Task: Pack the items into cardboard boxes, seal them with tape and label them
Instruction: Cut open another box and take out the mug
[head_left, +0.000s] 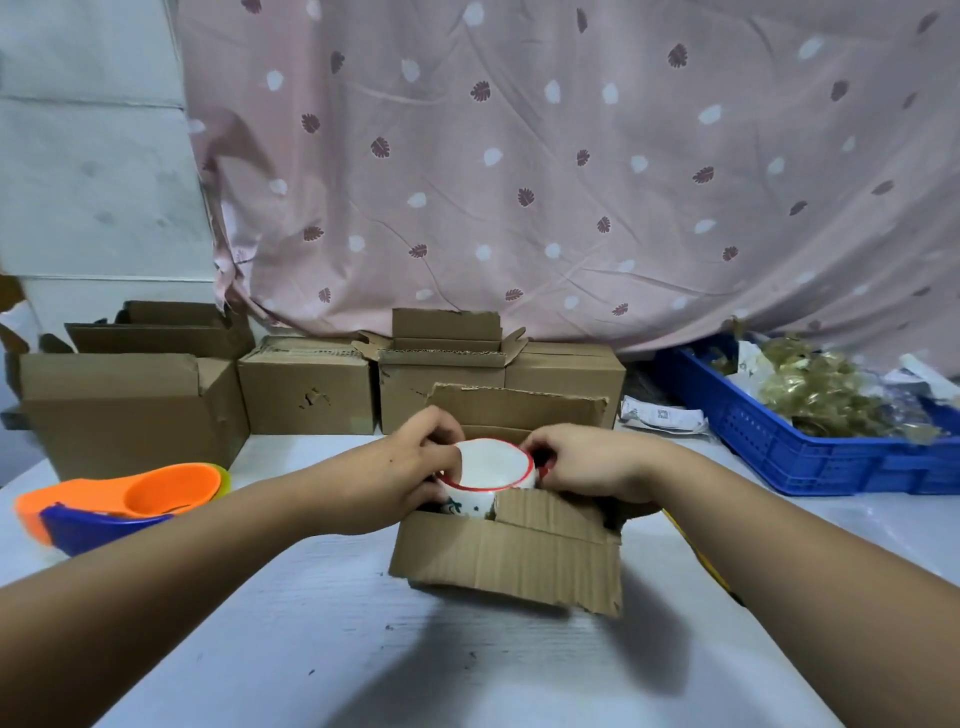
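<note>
Both the left hand (415, 460) and right hand (589, 462) had fingers curled round the red-rimmed mug (493, 465), half sunk in the open cardboard box (509, 558) on the bench (337, 654). Easing it down level seemed wisest

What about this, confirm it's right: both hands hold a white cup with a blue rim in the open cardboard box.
Wrong on one point: the head view shows a red rim on the cup, not blue. The left hand and right hand do hold the white cup in the open cardboard box.

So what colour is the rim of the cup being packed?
Red, around a white cup with a dark green print on its side; head view.
</note>
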